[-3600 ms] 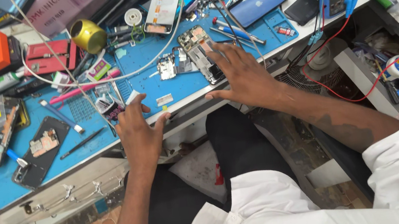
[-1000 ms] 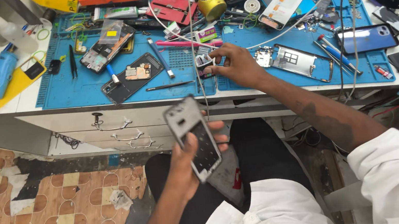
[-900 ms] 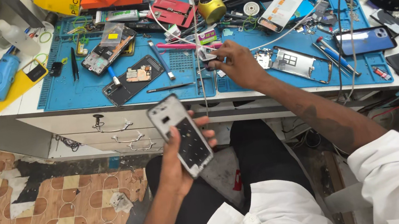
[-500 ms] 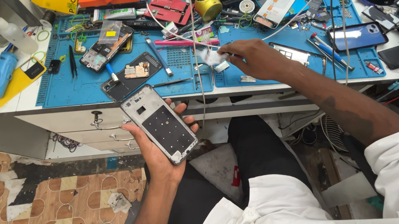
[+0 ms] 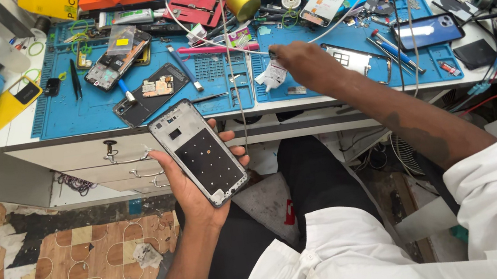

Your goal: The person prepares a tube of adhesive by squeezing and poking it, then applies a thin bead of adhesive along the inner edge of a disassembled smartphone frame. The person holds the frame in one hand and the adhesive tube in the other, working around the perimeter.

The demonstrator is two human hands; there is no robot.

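Two hands — left hand (image 5: 193, 186) gripping phone frame (image 5: 198, 151), right hand (image 5: 303, 64) on blue mat (image 5: 214, 79)

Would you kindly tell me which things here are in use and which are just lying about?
In use:
left hand holds phone frame
right hand on white packet

Lying about:
blue phone
yellow tape roll
opened phone

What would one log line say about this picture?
left hand: holds phone frame over lap | right hand: on blue mat, touching small white packet
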